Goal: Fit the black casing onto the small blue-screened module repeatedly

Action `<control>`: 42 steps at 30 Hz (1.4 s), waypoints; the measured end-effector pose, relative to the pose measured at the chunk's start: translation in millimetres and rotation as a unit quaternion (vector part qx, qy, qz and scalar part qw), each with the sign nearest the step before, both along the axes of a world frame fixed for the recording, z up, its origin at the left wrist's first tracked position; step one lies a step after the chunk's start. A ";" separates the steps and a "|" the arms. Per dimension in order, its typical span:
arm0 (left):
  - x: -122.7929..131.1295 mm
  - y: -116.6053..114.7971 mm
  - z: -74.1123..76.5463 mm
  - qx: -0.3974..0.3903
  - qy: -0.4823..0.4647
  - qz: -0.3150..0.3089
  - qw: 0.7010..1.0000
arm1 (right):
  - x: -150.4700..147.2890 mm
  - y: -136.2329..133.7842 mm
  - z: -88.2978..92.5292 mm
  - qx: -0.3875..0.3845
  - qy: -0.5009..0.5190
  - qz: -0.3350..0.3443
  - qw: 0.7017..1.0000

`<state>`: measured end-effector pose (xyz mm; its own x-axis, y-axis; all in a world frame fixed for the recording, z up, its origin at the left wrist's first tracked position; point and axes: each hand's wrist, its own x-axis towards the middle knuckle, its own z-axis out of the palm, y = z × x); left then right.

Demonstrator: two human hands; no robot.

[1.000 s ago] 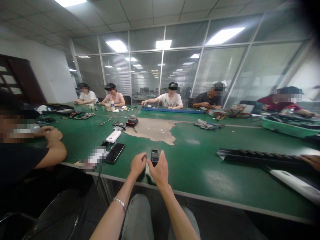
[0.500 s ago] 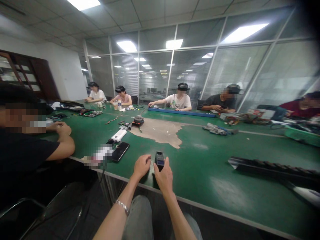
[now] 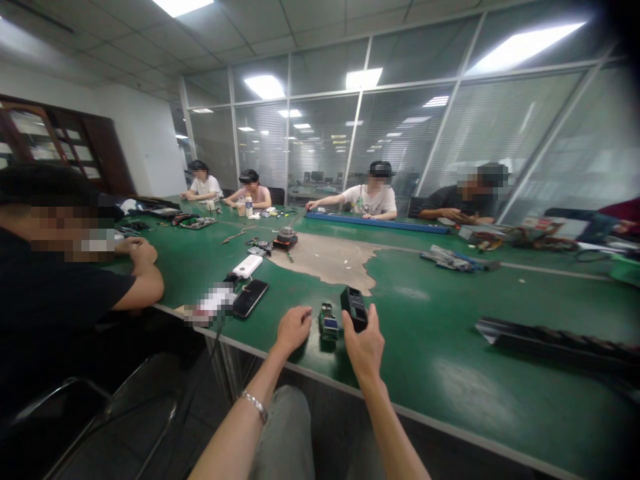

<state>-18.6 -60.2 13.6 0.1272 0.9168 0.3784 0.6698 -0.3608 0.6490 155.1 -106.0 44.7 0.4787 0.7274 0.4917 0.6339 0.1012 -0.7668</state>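
My right hand (image 3: 365,343) grips a black plastic casing (image 3: 355,308) between thumb and fingers, tilted and raised a little off the green table. Just left of it, a small green circuit board (image 3: 328,323) with a blue part on it lies uncovered on the tabletop. On the board's other side is my left hand (image 3: 295,328), near it but apart. Its fingers are curled in, and the fingertips are hidden, so I cannot tell whether they hold anything small.
A dark phone (image 3: 251,297) and a white power bank (image 3: 248,267) lie to the left. Ahead is a worn brown patch (image 3: 325,257) with a black device (image 3: 285,239) at its edge. A long black strip (image 3: 555,340) lies right. A co-worker's arm (image 3: 137,280) rests at left; others sit opposite.
My right hand has lifted the black casing up and to the right, off the circuit board, which now shows on the table. The view has shifted slightly to the right.
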 end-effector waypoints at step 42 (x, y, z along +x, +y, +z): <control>7.3 -12.5 14.3 -0.016 0.155 -0.139 0.978 | 27.7 -8.6 -39.6 -0.068 -0.051 0.043 0.995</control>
<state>-11.3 -72.7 27.9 0.4771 0.8416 0.2533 0.7157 -0.5393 0.4438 182.8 -114.6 5.1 0.3643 0.8265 0.4292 0.7024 0.0587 -0.7094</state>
